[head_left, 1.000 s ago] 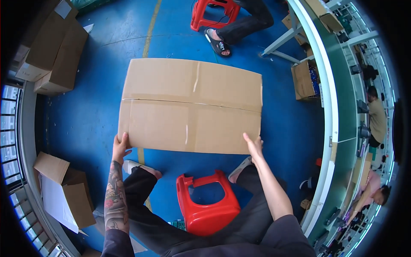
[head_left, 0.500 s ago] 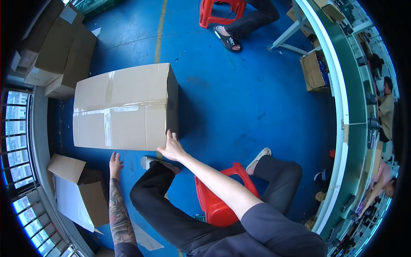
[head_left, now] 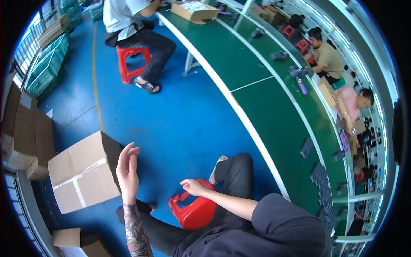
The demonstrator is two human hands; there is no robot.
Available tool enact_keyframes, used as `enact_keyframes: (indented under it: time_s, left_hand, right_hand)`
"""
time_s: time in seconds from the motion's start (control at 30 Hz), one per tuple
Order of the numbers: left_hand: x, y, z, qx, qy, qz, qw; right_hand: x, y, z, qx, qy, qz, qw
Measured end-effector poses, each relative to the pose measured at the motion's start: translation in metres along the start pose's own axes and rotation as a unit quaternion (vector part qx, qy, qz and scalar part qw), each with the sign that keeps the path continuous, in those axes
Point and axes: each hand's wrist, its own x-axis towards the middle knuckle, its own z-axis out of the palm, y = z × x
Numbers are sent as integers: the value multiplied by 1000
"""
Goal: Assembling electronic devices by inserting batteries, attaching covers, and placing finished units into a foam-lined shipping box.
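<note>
A taped brown cardboard box rests on the blue floor at my left. My left hand hovers just right of the box, fingers apart and palm toward it, holding nothing and apart from it. My right hand rests on the edge of the red plastic stool I sit on, fingers curled loosely over it. My legs in dark trousers stretch out on both sides of the stool.
A long green workbench curves along the right with small dark parts on it. A seated person on a red stool is ahead. Stacked cardboard boxes stand at the left; green crates are beyond.
The box has gone from in front of me to the floor at my left. Both hands have let go; the right hand came back to the stool. My view turned right.
</note>
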Motion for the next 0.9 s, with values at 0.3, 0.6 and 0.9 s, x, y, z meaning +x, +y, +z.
enact_keyframes:
  time_s: [0.3, 0.6, 0.9]
  left_hand:
    - [-91, 329, 215, -97, -363, 488, 788]
    - [-118, 381, 300, -175, -457, 543, 683]
    - [-8, 208, 573, 116, -414, 220, 876]
  right_hand:
    - [-166, -16, -171, 279, 145, -124, 941]
    - [-325, -135, -344, -10, 426, -238, 873]
    - [-338, 58, -456, -346, 592, 5, 728]
